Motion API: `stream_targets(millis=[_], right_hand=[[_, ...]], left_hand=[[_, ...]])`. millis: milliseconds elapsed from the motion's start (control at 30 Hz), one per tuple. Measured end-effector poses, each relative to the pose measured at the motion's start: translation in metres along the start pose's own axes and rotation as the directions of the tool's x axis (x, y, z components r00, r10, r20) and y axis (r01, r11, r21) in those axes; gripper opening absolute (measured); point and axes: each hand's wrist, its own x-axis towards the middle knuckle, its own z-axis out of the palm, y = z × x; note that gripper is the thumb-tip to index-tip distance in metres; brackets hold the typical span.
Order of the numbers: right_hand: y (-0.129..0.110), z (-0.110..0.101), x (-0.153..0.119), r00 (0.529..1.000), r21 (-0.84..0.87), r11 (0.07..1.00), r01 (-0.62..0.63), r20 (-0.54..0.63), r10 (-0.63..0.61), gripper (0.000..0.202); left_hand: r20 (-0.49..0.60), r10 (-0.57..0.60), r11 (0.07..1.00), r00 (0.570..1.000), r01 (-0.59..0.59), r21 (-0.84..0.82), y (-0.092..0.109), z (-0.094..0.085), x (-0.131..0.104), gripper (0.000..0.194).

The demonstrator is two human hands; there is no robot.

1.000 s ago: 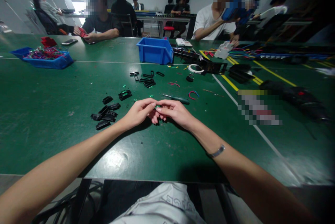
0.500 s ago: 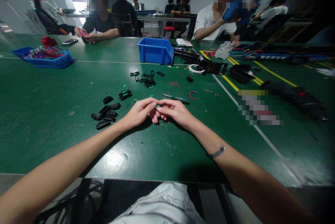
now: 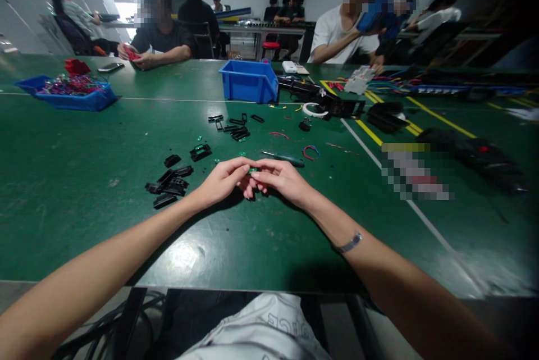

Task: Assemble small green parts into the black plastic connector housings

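My left hand (image 3: 229, 179) and my right hand (image 3: 280, 177) meet above the green table, fingertips close together. Between their thumbs and fingers they grip a small green circuit board (image 3: 252, 171), mostly covered by the fingers. Just beyond the right hand lies a screwdriver (image 3: 290, 161) with a dark green handle. To the left of my left hand is a heap of black plastic housings (image 3: 170, 183). A black housing with green boards in it (image 3: 200, 151) sits a little farther off. Thin black frames (image 3: 238, 131) are scattered beyond the hands.
A blue bin (image 3: 248, 82) stands at the far middle, and a blue tray (image 3: 84, 101) of coloured wires at the far left. Short red and blue wires (image 3: 310, 152) lie right of the screwdriver. Two people sit across the table (image 3: 84, 242). Black assemblies (image 3: 385, 118) lie at the right.
The view has shifted very slightly. Both hands stay in nearly the same place around the green board; nothing else on the table has visibly moved.
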Motion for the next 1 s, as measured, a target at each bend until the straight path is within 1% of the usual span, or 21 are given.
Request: stream_targets(millis=[400,533,833,1000], right_hand=[[-0.0035,0.0044,-0.0009,1.0,0.083,0.997,0.005,0.011,-0.006,0.035],[-0.0031,0.0044,-0.0007,1.0,0.098,0.995,0.006,0.024,-0.008,0.033],[-0.0046,0.0046,-0.0009,1.0,0.093,0.996,0.005,0.002,-0.005,0.034],[-0.005,0.0042,-0.0008,1.0,0.082,0.997,0.016,0.019,-0.018,0.035]], left_hand=[[-0.054,0.088,0.995,0.995,-0.085,0.048,0.0022,0.0051,-0.0035,0.038],[-0.062,0.084,0.996,0.995,-0.081,0.046,0.0022,0.0047,-0.003,0.037],[-0.046,0.085,0.996,0.995,-0.084,0.029,0.001,0.0028,-0.0008,0.035],[-0.034,0.072,0.997,0.997,-0.073,-0.024,0.0008,0.0028,-0.0014,0.034]])
